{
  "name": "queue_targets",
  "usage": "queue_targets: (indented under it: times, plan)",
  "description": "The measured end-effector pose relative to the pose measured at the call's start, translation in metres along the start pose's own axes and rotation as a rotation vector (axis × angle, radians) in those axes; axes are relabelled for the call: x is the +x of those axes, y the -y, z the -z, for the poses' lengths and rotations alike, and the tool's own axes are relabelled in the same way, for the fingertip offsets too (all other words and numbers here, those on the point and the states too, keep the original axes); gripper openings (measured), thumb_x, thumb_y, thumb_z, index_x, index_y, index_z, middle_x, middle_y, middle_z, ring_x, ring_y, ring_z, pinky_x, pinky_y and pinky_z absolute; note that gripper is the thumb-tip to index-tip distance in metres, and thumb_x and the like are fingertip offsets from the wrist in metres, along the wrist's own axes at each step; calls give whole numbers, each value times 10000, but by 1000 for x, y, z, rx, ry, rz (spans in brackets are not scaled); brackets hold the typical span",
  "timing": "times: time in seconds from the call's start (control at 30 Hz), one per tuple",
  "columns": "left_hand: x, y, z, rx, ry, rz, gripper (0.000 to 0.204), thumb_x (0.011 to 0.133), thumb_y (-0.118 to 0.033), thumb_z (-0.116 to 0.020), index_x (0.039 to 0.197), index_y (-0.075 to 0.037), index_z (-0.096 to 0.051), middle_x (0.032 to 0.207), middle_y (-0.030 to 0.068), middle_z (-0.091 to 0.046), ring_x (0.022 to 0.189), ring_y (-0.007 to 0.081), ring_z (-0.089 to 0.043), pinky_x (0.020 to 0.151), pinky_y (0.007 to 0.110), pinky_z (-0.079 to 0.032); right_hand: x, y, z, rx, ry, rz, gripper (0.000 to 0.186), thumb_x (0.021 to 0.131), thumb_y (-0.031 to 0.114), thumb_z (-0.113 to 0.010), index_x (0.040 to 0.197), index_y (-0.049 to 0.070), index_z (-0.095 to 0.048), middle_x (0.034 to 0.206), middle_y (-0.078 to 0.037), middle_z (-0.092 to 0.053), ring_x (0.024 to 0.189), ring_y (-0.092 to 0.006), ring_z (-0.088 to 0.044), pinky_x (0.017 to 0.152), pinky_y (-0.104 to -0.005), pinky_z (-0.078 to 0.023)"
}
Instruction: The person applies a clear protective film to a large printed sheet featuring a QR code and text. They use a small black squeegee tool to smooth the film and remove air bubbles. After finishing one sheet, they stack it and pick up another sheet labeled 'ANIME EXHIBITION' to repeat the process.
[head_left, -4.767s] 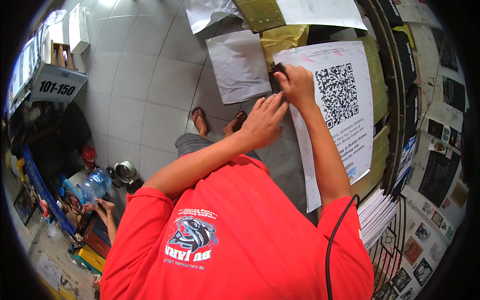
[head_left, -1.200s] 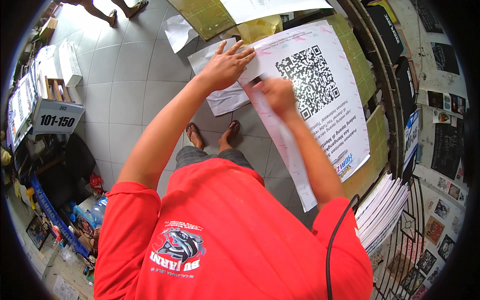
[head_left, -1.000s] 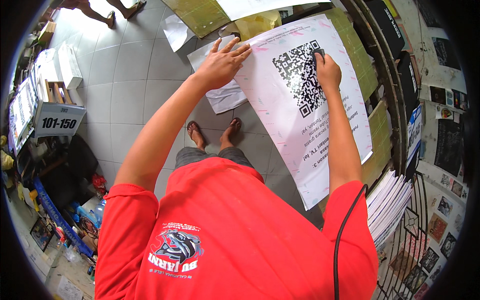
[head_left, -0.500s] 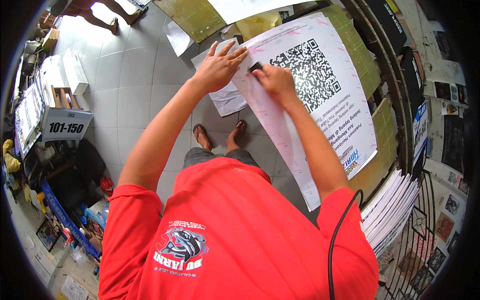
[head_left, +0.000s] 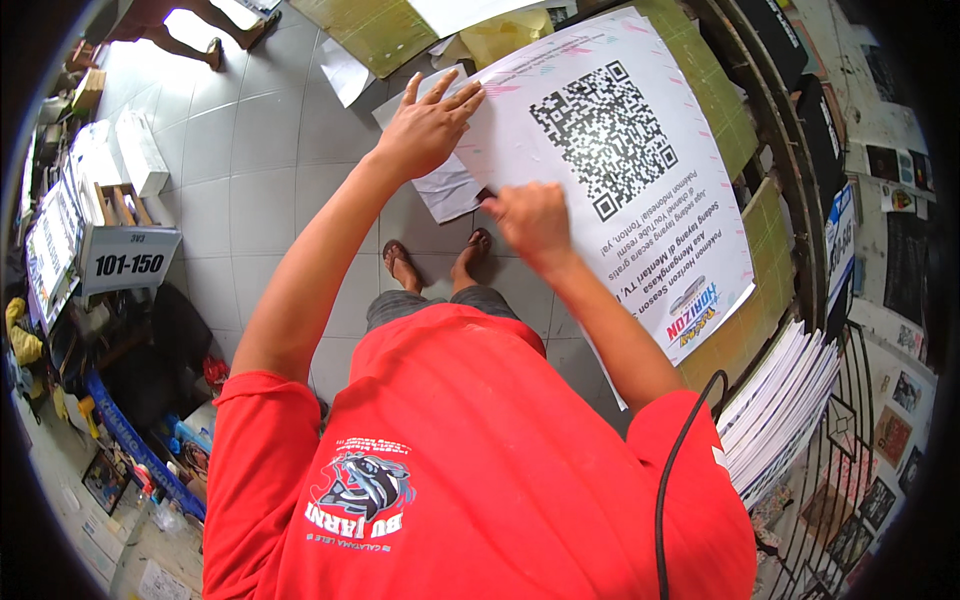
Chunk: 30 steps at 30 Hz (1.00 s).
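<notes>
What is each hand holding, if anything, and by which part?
The right hand holds a small dark object by a part hidden in its grip; one end shows. The left hand, spread open, holds nothing.

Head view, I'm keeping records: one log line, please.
left hand: at poster corner; right hand: holding small dark block; poster: over green surface

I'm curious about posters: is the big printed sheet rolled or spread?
Spread: the printed sheet lies open, its square code fully showing.

Poster (head_left: 635, 195): smooth paper, faint sheen. Loose sheet (head_left: 446, 194): creased matt paper. T-shirt (head_left: 490, 430): matt cloth, lightly wrinkled. Shorts (head_left: 400, 304): matt cloth. Floor tiles (head_left: 268, 128): smooth, softly glossy.
</notes>
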<state>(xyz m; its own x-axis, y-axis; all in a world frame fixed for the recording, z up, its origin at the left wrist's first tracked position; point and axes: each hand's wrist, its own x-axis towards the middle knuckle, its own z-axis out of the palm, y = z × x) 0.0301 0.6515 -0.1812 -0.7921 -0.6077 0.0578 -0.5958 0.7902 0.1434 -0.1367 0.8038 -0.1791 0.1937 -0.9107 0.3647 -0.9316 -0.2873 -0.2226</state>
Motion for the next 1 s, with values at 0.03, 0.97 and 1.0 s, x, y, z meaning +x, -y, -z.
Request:
queue_targets:
  times: [0.03,0.97,1.0]
  plan:
    - [2,0,0,-2,-2,-7,502,955,-175,-426,1447,-135,-338,1509,-1,-315,1429,245,-182,1155,524,-96,-5,5,1,89,34,48,353,880,389,-573,652,121,-540,520,-93,-534,498,-286,-551,514,-436,-388]
    - [4,-14,28,-80,221,-169,513,864,-209,-589,1366,-237,-487,1492,120,-330,1407,374,-203,1129,547,-108,-111,-40,58,-285,-79,-1166,296,922,295,-543,738,64,-522,621,-102,-577,601,-312,-569,644,-444,-403]
    - [6,-10,29,-109,226,-188,506,842,-188,-614,1336,-241,-521,1485,113,-345,1402,381,-213,1127,555,-114,-103,-37,55,-298,-79,-1172,297,921,298,-546,735,67,-520,614,-97,-571,596,-307,-564,642,-440,-401]
